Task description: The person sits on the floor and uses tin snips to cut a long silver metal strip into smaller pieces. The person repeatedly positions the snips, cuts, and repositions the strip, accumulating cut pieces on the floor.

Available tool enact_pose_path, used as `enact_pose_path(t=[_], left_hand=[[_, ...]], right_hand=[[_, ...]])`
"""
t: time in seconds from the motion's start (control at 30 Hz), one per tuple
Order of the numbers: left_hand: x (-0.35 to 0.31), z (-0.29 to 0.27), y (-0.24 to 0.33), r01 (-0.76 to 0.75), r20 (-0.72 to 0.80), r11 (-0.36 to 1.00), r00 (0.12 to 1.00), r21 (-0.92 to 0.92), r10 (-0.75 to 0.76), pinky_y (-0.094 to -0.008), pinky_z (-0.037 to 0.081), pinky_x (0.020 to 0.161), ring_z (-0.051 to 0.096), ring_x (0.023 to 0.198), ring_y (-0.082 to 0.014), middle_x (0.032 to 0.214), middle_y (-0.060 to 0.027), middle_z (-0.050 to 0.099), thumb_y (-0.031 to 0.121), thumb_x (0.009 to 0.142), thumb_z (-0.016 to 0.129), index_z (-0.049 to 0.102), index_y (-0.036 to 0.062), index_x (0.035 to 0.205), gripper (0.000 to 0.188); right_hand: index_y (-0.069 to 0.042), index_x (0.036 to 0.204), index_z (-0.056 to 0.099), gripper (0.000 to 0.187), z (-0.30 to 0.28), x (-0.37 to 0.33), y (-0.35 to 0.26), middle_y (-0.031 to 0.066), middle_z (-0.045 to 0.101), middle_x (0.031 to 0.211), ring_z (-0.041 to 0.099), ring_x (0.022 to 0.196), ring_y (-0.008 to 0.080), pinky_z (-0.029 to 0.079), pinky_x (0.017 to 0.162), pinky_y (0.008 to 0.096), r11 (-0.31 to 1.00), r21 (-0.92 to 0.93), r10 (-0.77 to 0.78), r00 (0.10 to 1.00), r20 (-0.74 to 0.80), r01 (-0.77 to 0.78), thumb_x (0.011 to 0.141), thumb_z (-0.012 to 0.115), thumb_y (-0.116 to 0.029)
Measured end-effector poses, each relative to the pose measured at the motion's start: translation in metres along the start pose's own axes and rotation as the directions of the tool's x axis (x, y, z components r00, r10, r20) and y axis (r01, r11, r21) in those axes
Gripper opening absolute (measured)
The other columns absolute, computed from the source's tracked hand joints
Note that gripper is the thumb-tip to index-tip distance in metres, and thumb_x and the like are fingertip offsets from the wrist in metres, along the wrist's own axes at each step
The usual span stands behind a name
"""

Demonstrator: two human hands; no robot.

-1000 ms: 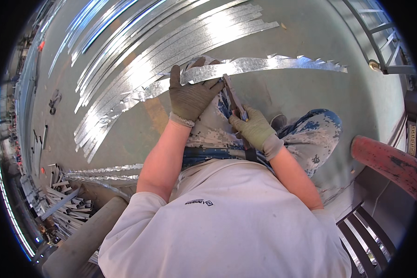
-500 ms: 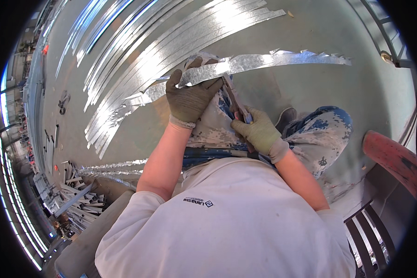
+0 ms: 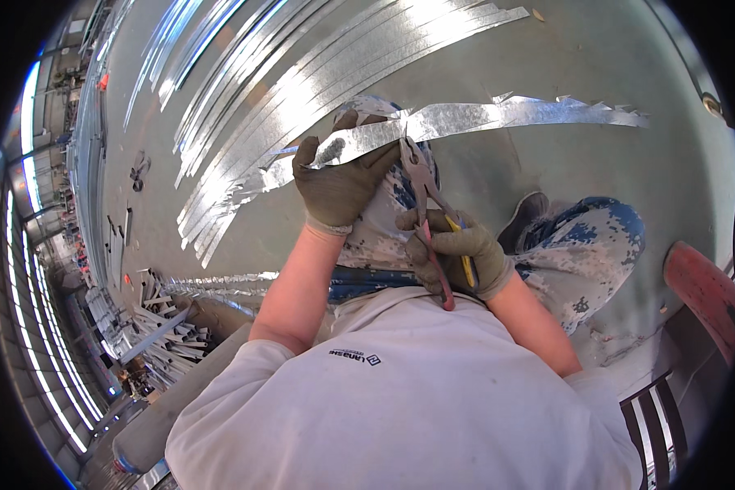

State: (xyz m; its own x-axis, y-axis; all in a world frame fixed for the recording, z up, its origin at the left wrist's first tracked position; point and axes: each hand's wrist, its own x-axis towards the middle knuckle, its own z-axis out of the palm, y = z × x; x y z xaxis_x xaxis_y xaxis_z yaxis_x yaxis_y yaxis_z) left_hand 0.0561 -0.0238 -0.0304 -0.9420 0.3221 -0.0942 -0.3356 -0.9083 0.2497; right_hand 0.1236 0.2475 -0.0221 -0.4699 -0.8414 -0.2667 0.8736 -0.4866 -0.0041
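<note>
- Head view: left hand (image 3: 333,189) holds the metal strip (image 3: 457,121) over a leg (image 3: 377,214); its jagged right end overhangs floor (image 3: 596,159).
- Right hand (image 3: 482,253) clasps pliers (image 3: 417,169) at its near edge.
- Flat strips (image 3: 343,73) lie beyond.

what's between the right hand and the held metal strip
In the head view, pliers lie between: the right hand grips their handles, and their jaws reach the lower edge of the metal strip.
</note>
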Motion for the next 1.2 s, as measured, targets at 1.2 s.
enact_pose_path(t=[1.2], left_hand=[[0.004,-0.016,-0.003,0.018,0.130,0.994,0.992,-0.111,-0.003,-0.0604,0.006,0.144,0.025,0.171,-0.0476,0.184,-0.0247,0.035,0.052,0.111,0.048,0.049,0.0040,0.172,0.077]], right_hand=[[0.003,0.148,0.065,0.049,0.026,-0.015,-0.007,0.0174,0.081,0.124,0.080,0.109,0.0295,0.067,0.092,0.0406,0.791,-0.610,-0.285,0.852,-0.440,-0.050,0.101,0.076,-0.004]])
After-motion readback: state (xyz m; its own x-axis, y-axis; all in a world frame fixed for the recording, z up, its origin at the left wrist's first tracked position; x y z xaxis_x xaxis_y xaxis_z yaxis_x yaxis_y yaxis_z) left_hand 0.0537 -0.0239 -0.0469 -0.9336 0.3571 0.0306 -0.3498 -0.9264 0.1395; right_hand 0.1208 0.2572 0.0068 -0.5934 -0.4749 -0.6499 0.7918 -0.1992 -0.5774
